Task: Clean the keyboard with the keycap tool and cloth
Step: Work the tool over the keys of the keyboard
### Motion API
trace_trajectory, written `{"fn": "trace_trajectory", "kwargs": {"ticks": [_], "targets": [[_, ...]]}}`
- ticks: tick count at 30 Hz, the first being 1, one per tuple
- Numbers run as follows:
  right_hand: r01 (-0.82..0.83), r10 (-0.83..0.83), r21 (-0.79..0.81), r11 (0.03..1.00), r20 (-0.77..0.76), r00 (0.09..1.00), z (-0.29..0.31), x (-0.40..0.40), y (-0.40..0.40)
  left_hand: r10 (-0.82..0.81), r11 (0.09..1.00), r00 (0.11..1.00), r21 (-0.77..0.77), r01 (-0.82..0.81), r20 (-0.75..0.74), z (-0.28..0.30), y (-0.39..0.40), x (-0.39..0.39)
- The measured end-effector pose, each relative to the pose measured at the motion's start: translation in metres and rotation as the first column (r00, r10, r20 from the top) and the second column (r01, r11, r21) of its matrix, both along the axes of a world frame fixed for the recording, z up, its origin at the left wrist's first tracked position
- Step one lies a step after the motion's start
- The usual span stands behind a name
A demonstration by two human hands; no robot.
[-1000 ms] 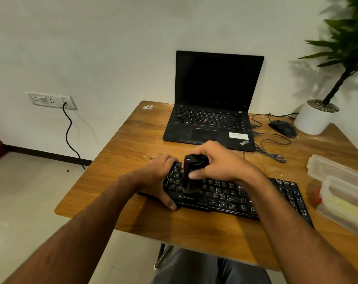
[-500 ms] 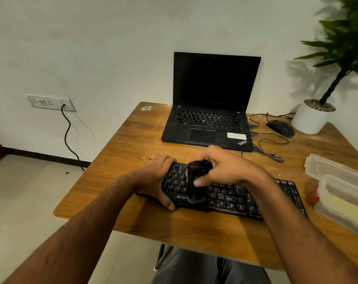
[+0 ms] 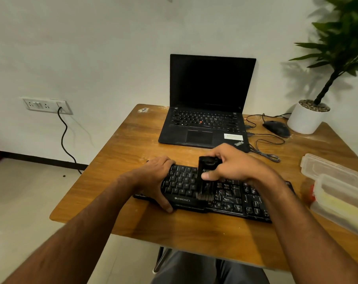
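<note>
The right hand (image 3: pixel 233 165) curls its fingers (image 3: pixel 207 176) around a black brush tool (image 3: pixel 205 177), bristles on the Zebronics keyboard (image 3: pixel 231 193). The left hand (image 3: pixel 155 179) grips the keyboard's left end. The keyboard lies on the desk (image 3: pixel 133 144), near a laptop (image 3: pixel 206 111).

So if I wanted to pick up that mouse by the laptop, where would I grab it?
Probably across its two long flanks, coming down from above. The mouse lies flat on the table with its domed back up; its cable runs off the far end, and the plant pot crowds its right side.
</note>
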State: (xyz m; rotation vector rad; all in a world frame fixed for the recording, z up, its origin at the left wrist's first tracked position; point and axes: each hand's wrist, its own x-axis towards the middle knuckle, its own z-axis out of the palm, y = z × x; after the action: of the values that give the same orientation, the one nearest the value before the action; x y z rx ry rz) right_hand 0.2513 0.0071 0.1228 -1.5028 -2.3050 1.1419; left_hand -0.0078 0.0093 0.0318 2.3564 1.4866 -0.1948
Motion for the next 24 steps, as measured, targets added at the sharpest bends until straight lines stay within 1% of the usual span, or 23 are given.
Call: {"fn": "trace_trajectory", "kwargs": {"ticks": [3, 5, 8, 12, 14, 15, 18, 21, 22, 24], "targets": [[0.119, -0.118, 0.087, 0.989, -0.014, 0.993, 0.000, 0.007, 0.008, -0.051, 0.999, 0.998, 0.016, 0.051, -0.031, 0.006, 0.001, 0.017], [0.162, -0.160, 0.117, 0.980, -0.028, 0.987, 0.003, 0.011, 0.012, -0.070, 0.997, 0.997, 0.018, 0.070, -0.017, 0.006, 0.001, 0.029], [0.239, -0.229, 0.138, 0.961, -0.086, 0.970, 0.003, 0.014, 0.015, -0.075, 0.997, 0.997, 0.020, 0.074, 0.018, 0.002, 0.002, 0.038], [0.345, -0.321, 0.278, 0.896, -0.130, 0.938, 0.001, 0.003, 0.016, -0.070, 0.997, 0.997, 0.032, 0.069, 0.022, -0.001, 0.001, 0.038], [0.365, -0.333, 0.330, 0.871, -0.150, 0.931, -0.005, -0.012, 0.012, -0.066, 0.997, 0.998, 0.045, 0.066, 0.019, -0.001, 0.001, 0.038], [0.347, -0.318, 0.344, 0.872, -0.139, 0.938, -0.011, -0.020, 0.008, -0.065, 0.997, 0.998, 0.050, 0.064, 0.022, -0.001, 0.001, 0.038], [0.252, -0.256, 0.358, 0.899, -0.037, 0.966, -0.030, -0.035, -0.003, -0.077, 0.995, 0.996, 0.065, 0.074, 0.038, -0.001, 0.001, 0.037], [0.302, -0.334, 0.353, 0.886, 0.033, 0.942, -0.029, -0.029, 0.008, -0.071, 0.996, 0.997, 0.060, 0.068, 0.043, -0.002, 0.000, 0.036], [0.331, -0.367, 0.351, 0.876, 0.037, 0.930, -0.027, -0.026, 0.013, -0.066, 0.996, 0.997, 0.054, 0.064, 0.041, -0.002, -0.001, 0.037], [0.382, -0.411, 0.378, 0.843, -0.007, 0.912, -0.020, -0.021, 0.022, -0.066, 0.996, 0.997, 0.055, 0.063, 0.038, -0.002, 0.000, 0.038]]}}
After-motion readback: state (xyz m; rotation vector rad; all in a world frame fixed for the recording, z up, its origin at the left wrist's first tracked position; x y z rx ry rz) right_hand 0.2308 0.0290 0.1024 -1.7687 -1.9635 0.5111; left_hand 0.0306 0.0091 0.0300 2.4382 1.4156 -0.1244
